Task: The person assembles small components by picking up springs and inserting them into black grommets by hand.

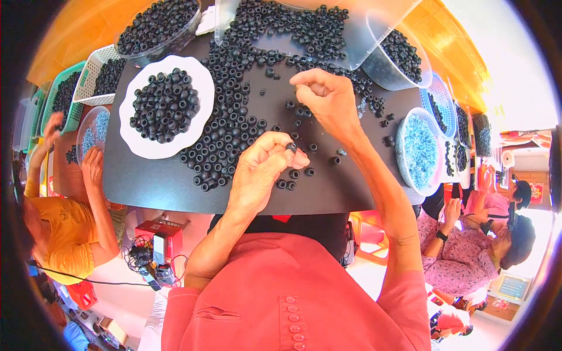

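Note:
Between the thumb and fingertips of my left hand [260, 169] is a black bead [291, 147], held just above the dark table [155, 190]. My right hand [329, 104] is raised farther back and to the right, its thumb and fingers pinched together; whatever they hold, if anything, is too small to make out. Several loose black beads lie under and between the hands. A wide spread of beads [225, 140] with round holes covers the table to the left of my hands. Beside it, a white scalloped plate [205, 88] carries a heap of the same beads.
A clear plastic bin [366, 50] lies at the back with beads spilling from it. Clear tubs of beads [155, 26] stand at both back corners. A basin of pale blue bits [420, 153] sits at the right edge. People work on either side, one in a yellow shirt [67, 228].

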Tool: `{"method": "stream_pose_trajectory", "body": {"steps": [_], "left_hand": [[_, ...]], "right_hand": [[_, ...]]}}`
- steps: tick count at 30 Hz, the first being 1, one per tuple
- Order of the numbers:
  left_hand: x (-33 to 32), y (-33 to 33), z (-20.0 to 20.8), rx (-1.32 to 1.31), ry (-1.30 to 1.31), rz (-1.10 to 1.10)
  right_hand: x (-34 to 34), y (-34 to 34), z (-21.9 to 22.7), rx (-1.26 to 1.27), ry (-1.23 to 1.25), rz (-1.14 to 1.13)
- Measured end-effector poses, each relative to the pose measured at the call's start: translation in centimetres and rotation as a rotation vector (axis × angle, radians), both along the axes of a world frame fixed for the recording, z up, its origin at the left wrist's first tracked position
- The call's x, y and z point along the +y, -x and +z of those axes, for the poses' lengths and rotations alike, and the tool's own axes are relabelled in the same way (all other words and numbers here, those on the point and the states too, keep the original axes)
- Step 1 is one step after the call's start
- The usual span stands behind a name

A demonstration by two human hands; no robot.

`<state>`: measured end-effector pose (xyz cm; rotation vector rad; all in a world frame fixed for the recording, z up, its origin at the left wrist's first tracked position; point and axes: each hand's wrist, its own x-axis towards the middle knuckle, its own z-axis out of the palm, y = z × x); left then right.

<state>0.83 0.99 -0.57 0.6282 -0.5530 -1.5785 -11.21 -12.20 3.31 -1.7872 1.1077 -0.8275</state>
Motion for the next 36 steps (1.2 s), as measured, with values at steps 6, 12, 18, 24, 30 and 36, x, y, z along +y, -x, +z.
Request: {"method": "stream_pose_trajectory", "body": {"steps": [6, 12, 18, 24, 30, 36], "left_hand": [[-0.1, 0.1, 0.2, -0.022, 0.0, -0.006], [0.1, 0.0, 0.3, -0.021, 0.0, 0.01], [-0.2, -0.1, 0.2, 0.009, 0.025, 0.017], [-0.2, 0.2, 0.2, -0.014, 0.019, 0.006], [-0.2, 0.8, 0.4, -0.037, -0.003, -0.015], [-0.2, 1.3, 0.3, -0.178, -0.013, 0.022]], "right_hand": [[0.5, 0.7, -0.3, -0.199, -0.15, -0.002], [1.0, 0.9, 0.8, -0.228, -0.279, 0.129], [4.1, 1.6, 1.0, -0.303, -0.386, 0.284], [5.2, 2.4, 1.6, -0.161, -0.201, 0.294], [5.6, 3.5, 0.7, -0.28, -0.305, 0.28], [6.5, 3.7, -1.0, -0.567, -0.344, 0.183]]}}
